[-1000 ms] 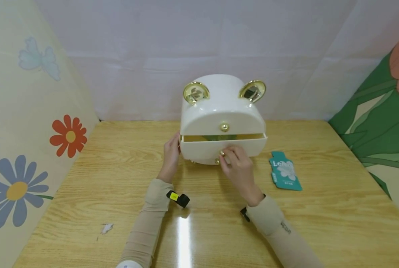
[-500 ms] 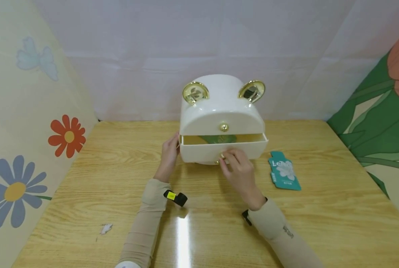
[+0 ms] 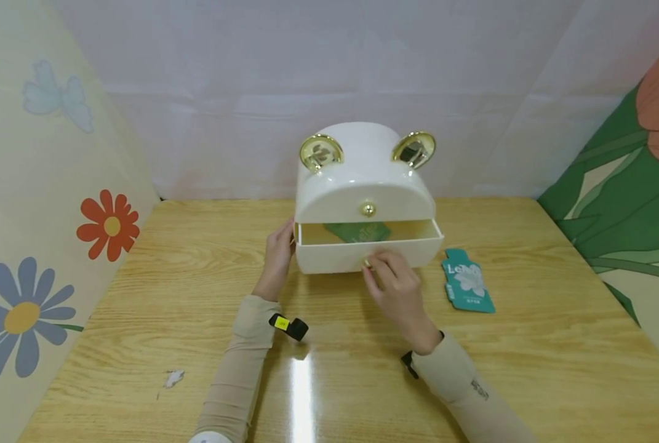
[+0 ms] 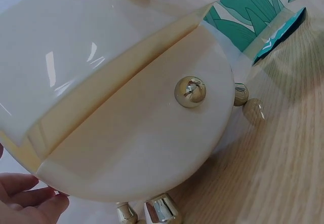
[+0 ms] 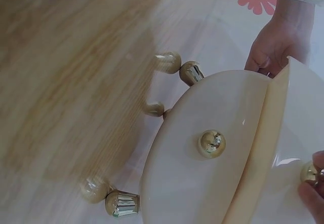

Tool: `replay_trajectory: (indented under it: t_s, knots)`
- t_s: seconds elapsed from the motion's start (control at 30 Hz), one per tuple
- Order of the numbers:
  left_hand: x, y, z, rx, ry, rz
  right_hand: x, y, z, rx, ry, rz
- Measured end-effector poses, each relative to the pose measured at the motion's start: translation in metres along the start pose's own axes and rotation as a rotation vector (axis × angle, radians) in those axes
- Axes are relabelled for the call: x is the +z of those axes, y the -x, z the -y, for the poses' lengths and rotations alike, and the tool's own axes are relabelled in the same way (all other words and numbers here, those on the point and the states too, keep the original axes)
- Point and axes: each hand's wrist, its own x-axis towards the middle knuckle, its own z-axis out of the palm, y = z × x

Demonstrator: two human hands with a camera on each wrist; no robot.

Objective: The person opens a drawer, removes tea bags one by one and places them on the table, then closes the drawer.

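A white storage box (image 3: 365, 154) with gold-rimmed ears stands on the table, its middle drawer (image 3: 329, 257) pulled partway out. My right hand (image 3: 397, 289) pinches the small gold knob (image 5: 310, 173) on that drawer's front. Inside the drawer lies a green packet (image 3: 362, 232) with pale lettering, partly hidden by the front panel. My left hand (image 3: 277, 258) rests against the left side of the box, its fingertips (image 4: 53, 203) at the side edge in the left wrist view. A lower drawer front (image 4: 136, 143) with its own gold knob (image 4: 191, 91) sits beneath.
A teal flat packet (image 3: 469, 282) with a white flower lies on the wooden table (image 3: 528, 344), right of the box. Gold feet (image 5: 122, 203) hold the box up. A white cloth (image 3: 240, 98) hangs behind; painted panels (image 3: 24, 184) flank the table.
My right hand has drawn the middle drawer farther out toward me, showing more of the green packet inside. My left hand stays at the side of the box.
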Motion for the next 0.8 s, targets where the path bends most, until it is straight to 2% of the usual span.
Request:
replay_trajectory:
  t_s: [0.13, 0.3, 0.8]
  knots:
    - [0.0000, -0.0004, 0.0003, -0.003, 0.008, -0.006, -0.0006, -0.0004, 0.0003, -0.046, 0.003, -0.037]
    - [0.0013, -0.0004, 0.0005, -0.006, 0.026, -0.013, -0.0024, 0.0002, 0.0016, -0.067, 0.002, -0.048]
    - [0.0022, 0.0004, -0.0003, 0.006, 0.021, -0.015, -0.0022, 0.0004, 0.0040, -0.070, 0.014, -0.035]
